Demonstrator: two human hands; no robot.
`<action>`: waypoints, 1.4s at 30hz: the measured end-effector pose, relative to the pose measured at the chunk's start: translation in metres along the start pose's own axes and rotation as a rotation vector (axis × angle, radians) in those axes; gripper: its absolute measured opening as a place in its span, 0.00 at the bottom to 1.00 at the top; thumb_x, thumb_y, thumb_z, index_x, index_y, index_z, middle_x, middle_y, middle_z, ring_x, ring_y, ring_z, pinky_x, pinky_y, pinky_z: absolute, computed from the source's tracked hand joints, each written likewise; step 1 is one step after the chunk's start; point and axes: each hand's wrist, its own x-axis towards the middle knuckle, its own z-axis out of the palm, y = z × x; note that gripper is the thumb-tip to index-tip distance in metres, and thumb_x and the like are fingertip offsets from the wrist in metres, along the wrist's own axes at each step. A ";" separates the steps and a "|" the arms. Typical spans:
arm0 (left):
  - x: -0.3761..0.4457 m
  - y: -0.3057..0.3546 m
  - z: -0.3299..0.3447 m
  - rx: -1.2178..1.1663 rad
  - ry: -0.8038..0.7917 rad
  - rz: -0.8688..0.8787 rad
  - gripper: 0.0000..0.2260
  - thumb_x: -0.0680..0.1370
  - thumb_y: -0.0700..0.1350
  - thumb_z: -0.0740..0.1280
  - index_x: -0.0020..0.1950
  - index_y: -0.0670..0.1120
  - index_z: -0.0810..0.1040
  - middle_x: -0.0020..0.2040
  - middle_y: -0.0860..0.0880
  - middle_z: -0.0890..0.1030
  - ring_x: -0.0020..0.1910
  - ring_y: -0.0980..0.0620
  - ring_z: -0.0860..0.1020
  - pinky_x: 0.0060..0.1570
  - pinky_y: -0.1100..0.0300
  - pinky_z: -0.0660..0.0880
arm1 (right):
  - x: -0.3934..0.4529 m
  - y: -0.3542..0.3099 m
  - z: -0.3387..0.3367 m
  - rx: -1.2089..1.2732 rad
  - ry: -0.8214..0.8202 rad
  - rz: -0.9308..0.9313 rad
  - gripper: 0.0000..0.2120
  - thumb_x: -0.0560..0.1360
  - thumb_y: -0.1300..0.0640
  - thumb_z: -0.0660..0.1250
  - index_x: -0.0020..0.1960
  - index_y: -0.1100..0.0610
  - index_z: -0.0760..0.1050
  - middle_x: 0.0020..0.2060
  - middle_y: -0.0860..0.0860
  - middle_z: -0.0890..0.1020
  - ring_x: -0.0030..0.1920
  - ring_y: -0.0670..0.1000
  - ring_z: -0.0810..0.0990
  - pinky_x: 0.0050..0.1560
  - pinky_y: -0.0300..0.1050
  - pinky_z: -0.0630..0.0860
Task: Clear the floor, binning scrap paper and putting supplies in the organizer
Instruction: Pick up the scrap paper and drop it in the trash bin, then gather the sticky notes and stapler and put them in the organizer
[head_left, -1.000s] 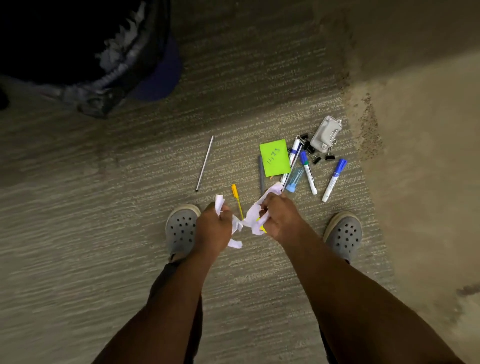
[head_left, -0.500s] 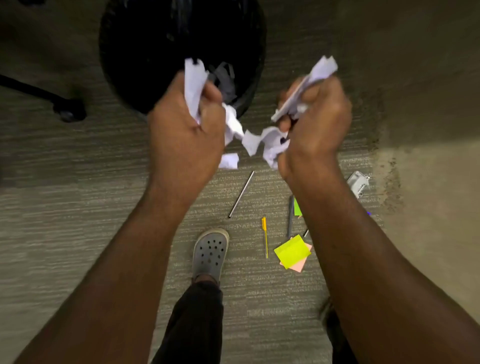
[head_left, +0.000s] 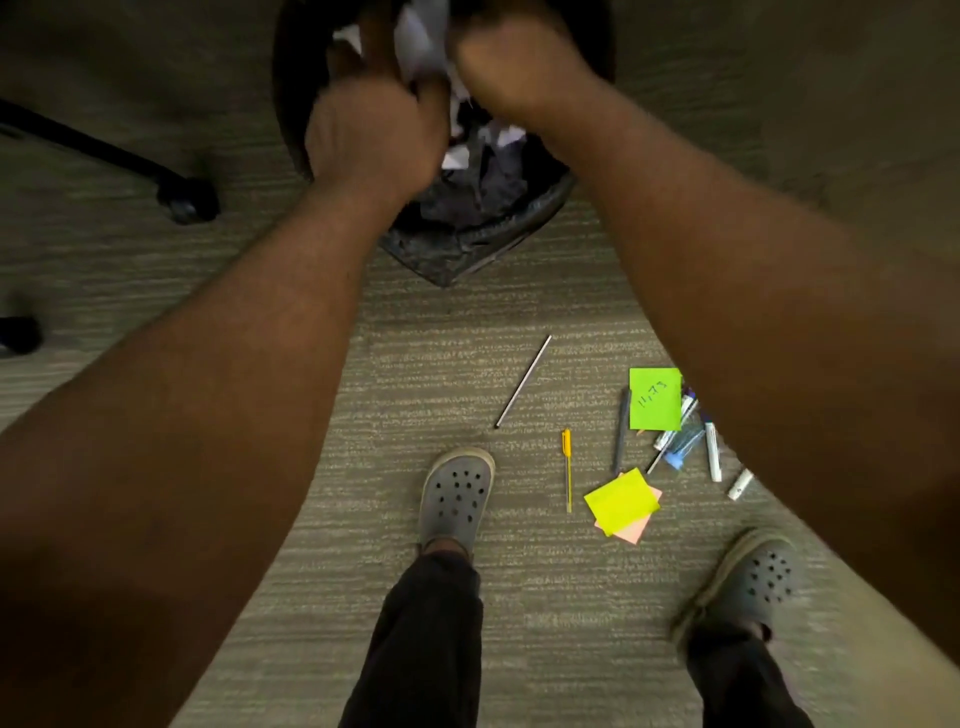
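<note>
Both grips — left hand (head_left: 376, 137), right hand (head_left: 511, 62) — clutch scrap paper (head_left: 421, 44) above bin (head_left: 467, 244).

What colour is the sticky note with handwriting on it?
Bright green, with dark handwriting; the sticky note lies on the carpet, shown clearly in the head view.

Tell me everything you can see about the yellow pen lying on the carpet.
The yellow pen is slim, plastic-looking, with a thicker orange-yellow clip end pointing toward the bin and a thin tip toward the person. It lies flat and nearly straight along the view on the grey carpet, between the grey clog and the yellow sticky notes. Nothing touches it.
</note>
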 end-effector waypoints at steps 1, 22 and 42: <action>-0.004 -0.008 0.009 0.056 -0.174 -0.040 0.29 0.79 0.59 0.53 0.76 0.47 0.56 0.72 0.38 0.66 0.66 0.37 0.70 0.59 0.50 0.70 | 0.003 0.006 0.005 -0.003 0.057 0.024 0.11 0.80 0.53 0.56 0.51 0.53 0.77 0.48 0.59 0.80 0.54 0.61 0.78 0.44 0.44 0.70; -0.236 -0.005 0.068 -0.516 -0.179 0.140 0.15 0.77 0.39 0.57 0.58 0.42 0.79 0.55 0.52 0.80 0.54 0.48 0.80 0.52 0.47 0.79 | -0.277 0.087 0.164 0.247 0.393 0.287 0.13 0.78 0.55 0.62 0.61 0.57 0.75 0.61 0.52 0.78 0.61 0.51 0.74 0.63 0.44 0.70; -0.312 0.051 0.278 0.004 -0.789 -0.078 0.11 0.74 0.39 0.65 0.55 0.42 0.78 0.53 0.38 0.81 0.54 0.37 0.78 0.53 0.48 0.76 | -0.364 0.271 0.282 0.489 -0.142 1.127 0.11 0.73 0.61 0.64 0.54 0.57 0.78 0.55 0.58 0.82 0.58 0.59 0.78 0.54 0.45 0.73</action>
